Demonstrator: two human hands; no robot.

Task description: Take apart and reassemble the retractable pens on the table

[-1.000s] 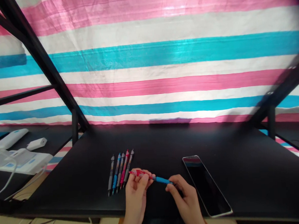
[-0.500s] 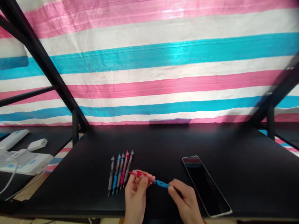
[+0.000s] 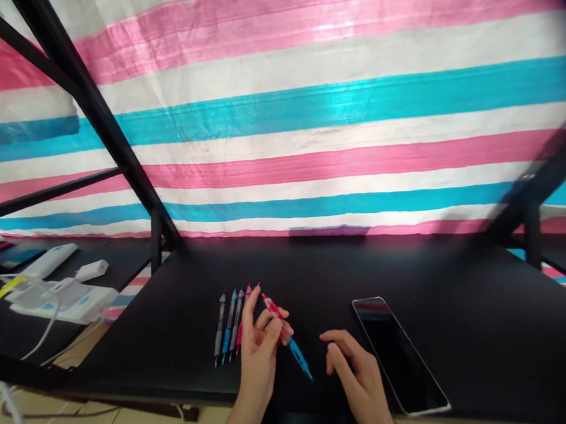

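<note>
My left hand (image 3: 263, 342) holds a pen (image 3: 295, 353) with a red upper part and a blue grip, pinched between thumb and fingers. The pen slants, its blue end pointing down toward me and its red end up and away. Just behind and left of that hand lie several pens (image 3: 230, 325) side by side, grey, blue and pink; my fingers partly cover the rightmost ones. My right hand (image 3: 355, 368) is apart from the pen, fingers loosely curled with a gap between thumb and forefinger and nothing in them. It is near the left edge of a smartphone (image 3: 400, 355).
The black table (image 3: 489, 327) has a black metal frame (image 3: 107, 127) at its sides. A striped plastic sheet (image 3: 335, 131) hangs behind. On another surface at left are a white power strip (image 3: 81, 307), a charger (image 3: 92, 270) and cables.
My right hand has let go of the blue end of the pen and moved slightly away. In my left hand the pen has turned to a steeper slant, and my forefinger has lifted.
</note>
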